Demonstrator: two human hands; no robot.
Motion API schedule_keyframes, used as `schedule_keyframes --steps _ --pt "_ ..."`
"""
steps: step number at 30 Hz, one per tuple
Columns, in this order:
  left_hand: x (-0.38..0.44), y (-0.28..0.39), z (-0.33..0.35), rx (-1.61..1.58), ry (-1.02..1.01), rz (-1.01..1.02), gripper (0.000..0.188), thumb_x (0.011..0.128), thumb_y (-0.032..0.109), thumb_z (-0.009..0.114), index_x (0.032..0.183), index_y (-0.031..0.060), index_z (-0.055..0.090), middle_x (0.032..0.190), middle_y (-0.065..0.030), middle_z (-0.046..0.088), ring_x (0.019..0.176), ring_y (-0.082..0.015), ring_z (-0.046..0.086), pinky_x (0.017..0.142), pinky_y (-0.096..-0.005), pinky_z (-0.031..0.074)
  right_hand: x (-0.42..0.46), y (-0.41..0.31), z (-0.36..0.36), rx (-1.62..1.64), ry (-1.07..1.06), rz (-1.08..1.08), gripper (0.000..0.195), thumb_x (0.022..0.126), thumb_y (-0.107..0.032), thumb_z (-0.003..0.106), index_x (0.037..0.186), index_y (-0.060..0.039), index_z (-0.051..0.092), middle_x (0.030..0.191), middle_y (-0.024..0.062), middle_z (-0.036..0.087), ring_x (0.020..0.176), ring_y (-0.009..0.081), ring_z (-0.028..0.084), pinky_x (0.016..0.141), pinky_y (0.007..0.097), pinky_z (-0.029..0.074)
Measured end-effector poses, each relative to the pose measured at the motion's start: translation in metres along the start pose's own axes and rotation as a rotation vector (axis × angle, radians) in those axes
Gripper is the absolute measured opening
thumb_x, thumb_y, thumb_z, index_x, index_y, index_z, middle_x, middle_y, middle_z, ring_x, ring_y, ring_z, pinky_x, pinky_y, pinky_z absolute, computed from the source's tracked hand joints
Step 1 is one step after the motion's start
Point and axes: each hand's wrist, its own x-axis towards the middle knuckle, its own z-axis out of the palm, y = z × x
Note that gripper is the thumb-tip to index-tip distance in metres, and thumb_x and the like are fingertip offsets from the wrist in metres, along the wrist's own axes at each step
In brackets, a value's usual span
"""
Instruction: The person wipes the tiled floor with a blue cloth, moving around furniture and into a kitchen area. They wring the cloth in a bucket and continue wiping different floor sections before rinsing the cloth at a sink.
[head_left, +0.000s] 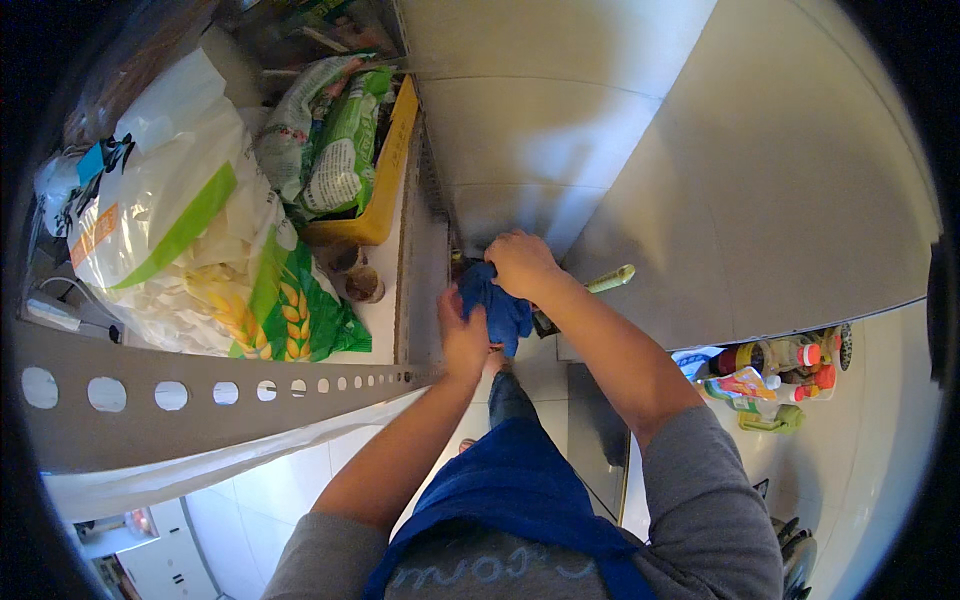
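Observation:
A crumpled blue cloth (498, 306) hangs between my two hands, above my foot and the tiled floor. My right hand (520, 262) grips its top edge, fingers curled over it. At the cloth's left side is my left hand (463, 336), somewhat blurred, with its fingers partly behind the fabric; whether it grips the cloth is not plain. A pale green handle-like object (611, 278) sticks out beyond my right forearm, its lower part hidden by the arm.
Left, a perforated metal shelf (202, 397) holds a large plastic bag (187, 247), a yellow bin (391, 187) with green packets and two small brown cups (364, 284). Tiled wall stands ahead. Right, past a grey panel (787, 187), are several bottles (795, 355).

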Motion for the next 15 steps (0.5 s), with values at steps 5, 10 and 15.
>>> schedule_keyframes --steps 5,10,15 --pt "-0.078 -0.007 -0.071 0.129 -1.01 -0.345 0.034 0.085 0.023 0.059 0.111 0.002 0.055 0.097 -0.0124 0.063 0.092 -0.024 0.061 0.083 -0.0331 0.046 0.026 0.003 0.054 -0.34 -0.104 0.001 0.02 0.08 -0.017 0.056 0.093 -0.0119 0.069 0.101 0.0083 0.066 0.105 0.0251 0.056 0.087 0.0399 0.039" --pt "-0.104 -0.037 -0.162 0.224 -0.863 -0.498 0.028 0.086 0.022 0.058 0.107 0.0022 0.06 0.098 -0.0136 0.065 0.089 -0.0214 0.063 0.08 -0.0322 0.049 0.034 0.003 0.078 -0.297 -0.125 0.035 0.02 0.078 -0.016 0.056 0.093 -0.012 0.069 0.102 0.0076 0.065 0.103 0.025 0.056 0.088 0.0384 0.036" --pt "-0.112 -0.069 -0.235 0.279 -0.678 -0.805 0.025 0.088 0.017 0.058 0.108 0.0022 0.058 0.099 -0.0105 0.064 0.089 -0.0181 0.061 0.077 -0.0299 0.049 0.048 0.02 0.1 -0.427 -0.311 0.01 0.02 0.077 -0.015 0.057 0.093 -0.0136 0.069 0.102 0.0076 0.065 0.102 0.024 0.057 0.087 0.0377 0.037"
